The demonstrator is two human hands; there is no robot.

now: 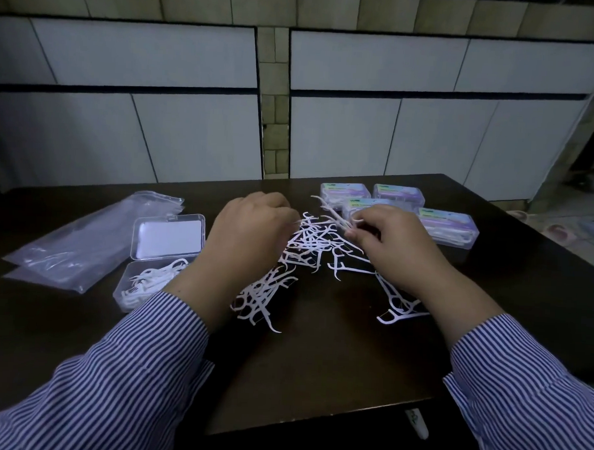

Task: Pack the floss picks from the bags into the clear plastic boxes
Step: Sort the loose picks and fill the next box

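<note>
step: we're mid-gather, pulling loose floss picks (317,244) off the pile on the dark table (316,378) into a bunch; judged as sorting before loading.
left hand (251,233): ours, fingers curled down at the pile's 9 o'clock edge; fingertips hidden, so we can't tell if it pinches a pick.
right hand (393,242): pinches a small bunch of picks (335,214), raised at the pile's 2 o'clock.
open box (157,273): clear, lid up, partly filled with picks, at 9 o'clock of the pile, just beside our left wrist.
closed boxes (396,208): four, packed and labelled, at 1 o'clock, behind the right hand.
bags (84,242): clear, lying flat at 9 to 10 o'clock past the open box; look near empty.
stray picks: two clumps nearer us, at 6 (261,298) and 4 o'clock (401,306).
next move: we'd guess align the bunch, carry it across to the open box, lay it flat; needs picks parallel so the lid shuts.
progress: roughly four boxes done, fifth part full.
</note>
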